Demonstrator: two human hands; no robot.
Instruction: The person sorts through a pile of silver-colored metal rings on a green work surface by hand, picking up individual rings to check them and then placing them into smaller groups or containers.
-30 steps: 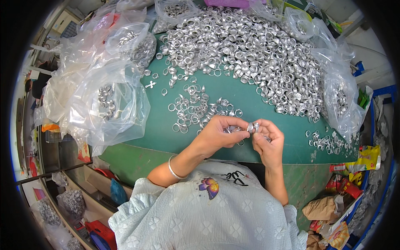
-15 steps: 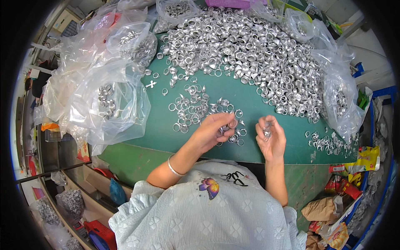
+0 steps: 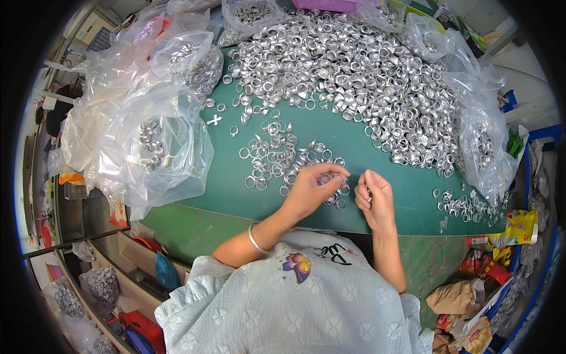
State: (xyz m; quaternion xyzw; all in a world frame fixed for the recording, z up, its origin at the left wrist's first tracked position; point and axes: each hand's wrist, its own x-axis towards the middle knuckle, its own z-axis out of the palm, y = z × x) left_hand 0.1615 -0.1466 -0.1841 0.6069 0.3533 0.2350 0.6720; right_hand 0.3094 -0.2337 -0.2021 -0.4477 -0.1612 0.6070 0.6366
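Silver rings (image 3: pixel 369 195) show in the curled fingers of the right hand (image 3: pixel 376 202) right of frame centre and seemingly in the pinch of the left hand (image 3: pixel 315 187), and remotely I judge only a small ring cluster (image 3: pixel 273 154) separated, most remaining in the upper ring heap (image 3: pixel 354 68).

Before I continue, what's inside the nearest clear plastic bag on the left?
The clear plastic bag holds a small cluster of silvery metal pieces; its folds and glare hide whatever else may be inside.

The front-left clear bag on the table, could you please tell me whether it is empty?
It is not empty: silvery rings show inside the clear bag.
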